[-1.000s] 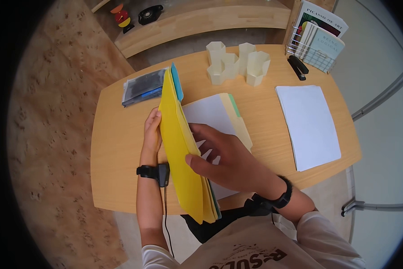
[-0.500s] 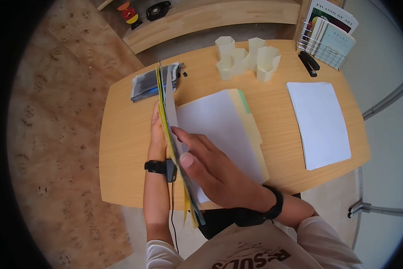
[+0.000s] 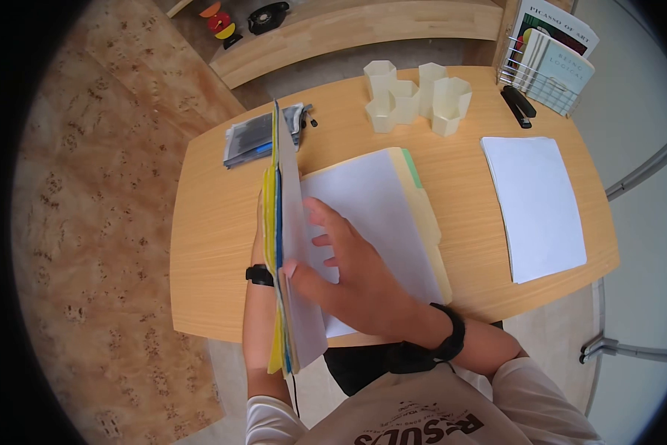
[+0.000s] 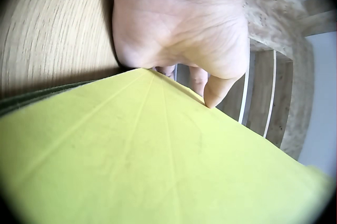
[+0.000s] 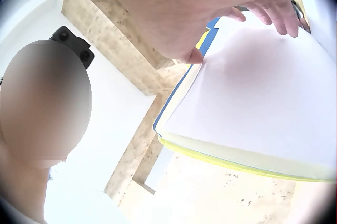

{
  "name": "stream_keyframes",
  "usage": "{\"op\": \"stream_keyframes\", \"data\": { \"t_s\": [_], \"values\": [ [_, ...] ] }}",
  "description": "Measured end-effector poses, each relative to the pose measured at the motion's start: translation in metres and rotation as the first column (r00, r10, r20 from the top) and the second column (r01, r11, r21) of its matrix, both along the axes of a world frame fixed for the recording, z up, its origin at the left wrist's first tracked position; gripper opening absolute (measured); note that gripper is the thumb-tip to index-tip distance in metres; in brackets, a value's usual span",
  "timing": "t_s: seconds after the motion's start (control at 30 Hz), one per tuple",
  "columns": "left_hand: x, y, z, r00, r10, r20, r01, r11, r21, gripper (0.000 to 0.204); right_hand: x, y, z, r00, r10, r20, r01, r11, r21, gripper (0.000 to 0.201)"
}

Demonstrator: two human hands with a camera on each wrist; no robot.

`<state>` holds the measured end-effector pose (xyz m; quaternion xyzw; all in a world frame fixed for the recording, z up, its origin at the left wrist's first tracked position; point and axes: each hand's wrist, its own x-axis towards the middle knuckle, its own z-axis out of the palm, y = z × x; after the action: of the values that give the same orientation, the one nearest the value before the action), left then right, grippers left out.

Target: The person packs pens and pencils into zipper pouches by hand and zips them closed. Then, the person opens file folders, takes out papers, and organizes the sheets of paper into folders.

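Observation:
Several folders stand upright over the table, a yellow folder (image 3: 269, 215) (image 4: 116, 145) on the left side, a blue one (image 5: 210, 38) among them, and a white sheet (image 3: 298, 297) (image 5: 253, 98) facing right. My left hand (image 4: 179, 29) grips the yellow folder's edge, thumb on its face and fingers behind; the folders mostly hide this hand in the head view. At the white sheet my right hand (image 3: 359, 274) (image 5: 195, 8) has its thumb at the sheet's edge and its fingers loosely spread beside its face. Below lies a cream folder (image 3: 430, 222) with white paper (image 3: 378, 215) on it.
White paper (image 3: 533, 208) lies at the right. Behind are hexagonal holders (image 3: 404, 100), a black stapler (image 3: 518, 106) and a wire rack (image 3: 548, 89) with books. Dark pouches (image 3: 258, 137) lie at the back left. A person's head shows in the right wrist view.
The upright folders have turned from showing the yellow face to nearly edge-on, with the white sheet showing on the right. My right thumb and fingers have spread wider apart.

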<state>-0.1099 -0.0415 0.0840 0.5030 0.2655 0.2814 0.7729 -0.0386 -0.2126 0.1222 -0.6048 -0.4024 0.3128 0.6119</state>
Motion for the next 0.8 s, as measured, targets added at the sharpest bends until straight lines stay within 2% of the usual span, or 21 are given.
{"op": "stream_keyframes", "data": {
  "t_s": [0.1, 0.2, 0.23, 0.3, 0.37, 0.43, 0.47, 0.53, 0.57, 0.63, 0.67, 0.7, 0.73, 0.77, 0.8],
  "values": [
    [0.033, 0.029, -0.021, 0.999, -0.012, 0.051, 0.010, 0.999, 0.044, 0.018, 0.007, -0.002, -0.001, 0.997, 0.006, -0.075, -0.010, 0.999, -0.048, 0.078],
    [0.021, 0.047, -0.051, 0.994, -0.032, 0.100, 0.023, 0.996, 0.086, 0.018, 0.009, -0.003, -0.007, 0.996, -0.021, -0.084, 0.019, 0.999, -0.026, 0.079],
    [0.022, 0.068, -0.075, 0.995, -0.031, 0.100, 0.023, 0.996, 0.085, 0.018, 0.011, -0.005, -0.008, 0.997, -0.054, -0.057, 0.052, 0.998, -0.046, 0.075],
    [0.022, 0.111, -0.118, 0.883, -0.215, 0.417, 0.238, 0.971, -0.003, 0.018, 0.019, -0.010, -0.012, 0.996, -0.085, -0.030, 0.083, 0.994, -0.066, 0.072],
    [0.021, 0.107, -0.113, 0.907, -0.175, 0.383, 0.191, 0.982, -0.005, 0.018, 0.038, -0.026, -0.017, 0.993, -0.112, -0.043, 0.102, 0.977, -0.187, 0.058],
    [0.026, 0.096, -0.102, 0.943, -0.100, 0.319, 0.106, 0.994, -0.001, 0.018, 0.055, -0.043, -0.046, 0.979, -0.123, 0.162, 0.164, 0.951, -0.263, 0.042],
    [0.030, 0.088, -0.095, 0.956, -0.060, 0.289, 0.063, 0.998, 0.000, 0.019, 0.061, -0.051, -0.056, 0.978, -0.120, 0.170, 0.163, 0.950, -0.268, 0.042],
    [0.037, 0.072, -0.082, 0.975, 0.018, 0.221, -0.020, 1.000, 0.008, 0.019, 0.069, -0.064, -0.069, 0.966, -0.252, -0.056, 0.223, 0.924, -0.310, 0.038],
    [0.039, 0.066, -0.076, 0.981, 0.057, 0.183, -0.061, 0.998, 0.016, 0.019, 0.072, -0.067, -0.066, 0.966, -0.251, -0.054, 0.222, 0.924, -0.312, 0.038],
    [0.040, 0.057, -0.068, 0.985, 0.136, 0.103, -0.141, 0.989, 0.041, 0.019, 0.075, -0.071, -0.058, 0.952, -0.272, 0.141, 0.306, 0.823, -0.478, 0.040],
    [0.040, 0.055, -0.066, 0.982, 0.175, 0.063, -0.179, 0.982, 0.057, 0.020, 0.074, -0.071, -0.056, 0.952, -0.271, 0.139, 0.304, 0.823, -0.479, 0.040],
    [0.034, 0.062, -0.069, 0.993, 0.112, 0.043, -0.116, 0.988, 0.098, 0.019, 0.072, -0.070, -0.055, 0.935, -0.248, 0.254, 0.347, 0.790, -0.505, 0.042],
    [0.029, 0.075, -0.073, 0.993, 0.109, 0.042, -0.113, 0.989, 0.098, 0.019, 0.071, -0.070, -0.053, 0.905, -0.219, 0.365, 0.394, 0.755, -0.524, 0.043],
    [0.026, 0.088, -0.075, 0.984, 0.053, 0.171, 0.005, 0.945, -0.326, 0.017, 0.071, -0.069, -0.053, 0.905, -0.222, 0.364, 0.396, 0.754, -0.524, 0.043],
    [0.025, 0.097, -0.079, 0.950, 0.057, 0.307, 0.173, 0.722, -0.669, 0.016, 0.073, -0.067, -0.053, 0.904, -0.211, 0.372, 0.394, 0.748, -0.534, 0.044]
  ]
}}
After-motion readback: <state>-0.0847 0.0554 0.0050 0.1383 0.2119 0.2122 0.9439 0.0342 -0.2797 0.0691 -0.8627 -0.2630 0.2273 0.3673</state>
